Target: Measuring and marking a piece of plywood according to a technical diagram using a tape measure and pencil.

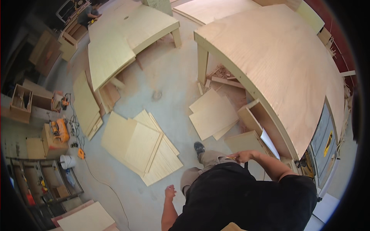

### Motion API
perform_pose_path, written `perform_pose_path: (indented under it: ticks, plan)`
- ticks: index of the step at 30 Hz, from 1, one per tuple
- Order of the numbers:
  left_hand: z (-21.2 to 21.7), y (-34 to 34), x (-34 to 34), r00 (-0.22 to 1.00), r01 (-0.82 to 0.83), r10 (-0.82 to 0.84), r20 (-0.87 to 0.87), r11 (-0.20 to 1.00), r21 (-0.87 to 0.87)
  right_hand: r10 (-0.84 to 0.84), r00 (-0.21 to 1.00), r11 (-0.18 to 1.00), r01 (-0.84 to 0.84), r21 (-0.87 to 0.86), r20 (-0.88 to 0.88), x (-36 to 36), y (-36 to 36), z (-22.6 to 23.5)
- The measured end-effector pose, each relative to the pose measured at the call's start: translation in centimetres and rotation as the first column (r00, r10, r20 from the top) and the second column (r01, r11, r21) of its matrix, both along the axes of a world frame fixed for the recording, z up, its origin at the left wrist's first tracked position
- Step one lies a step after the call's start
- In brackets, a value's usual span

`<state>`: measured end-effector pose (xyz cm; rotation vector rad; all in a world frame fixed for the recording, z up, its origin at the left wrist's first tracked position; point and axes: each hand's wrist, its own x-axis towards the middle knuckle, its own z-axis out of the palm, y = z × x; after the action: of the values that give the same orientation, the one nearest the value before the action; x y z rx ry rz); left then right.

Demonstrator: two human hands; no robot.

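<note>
Left hand [170, 192] hangs, fingers curled, closure unclear; right hand [242, 156] at trousers [211, 161], finger grip cannot be told; plywood stack [144, 144] lies on floor [162, 109], front-left; step clear of its corners.

Head camera: sole view, left one of a fisheye pair worn on the head; upright, not mirrored.
Aim: steeply down, with the room's far side reaching the top.
Black shirt [246, 196]: wearer's torso, very near, fills lower right of centre.
Shoe [199, 147]: seen from above, a little below mid-frame, so lens sits high over the feet.
Hands: left hand [170, 191] and right hand [242, 156] both inside the lower half.
Floor [158, 104]: central, middle range.
Large tabletop [266, 61]: right side, near; edges bowed by the lens.
Another person [88, 16]: upper left, far off, small.
Rim: black, curved, darkest at corners.
</note>
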<state>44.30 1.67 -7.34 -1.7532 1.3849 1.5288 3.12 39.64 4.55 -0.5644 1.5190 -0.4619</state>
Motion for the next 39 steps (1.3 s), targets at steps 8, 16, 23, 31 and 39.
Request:
perform_pose_path:
  ticks: [8,16,23,31,39]
  plan:
    - [2.9,-19.7,-26.9,0.961,0.032,-0.061,-0.271,0.993,-0.111,-0.431,0.815,0.902,0.378,0.209,0.388,-10.5,-9.0,-2.6]
    - [-1.2,-40.5,-43.8,0.944,0.240,-0.269,-0.189,0.957,-0.162,-0.350,0.824,0.851,0.478,0.215,-0.446,-25.9,-28.9,-6.0]
    - [1.5,-57.7,-72.9,0.803,0.439,-0.532,-0.269,0.833,-0.335,-0.130,0.838,0.917,0.305,0.257,-0.529,-47.9,-45.1,1.8]
    - [5.8,-62.2,-113.5,0.518,0.650,-0.792,-0.323,0.610,-0.454,-0.159,0.842,0.942,0.286,0.176,-0.516,-66.4,-53.2,-0.7]
    - [3.9,-60.1,-136.1,0.448,0.893,-0.894,0.011,0.448,0.031,-0.396,0.765,0.774,0.576,0.263,-0.509,-88.5,-49.1,-1.9]
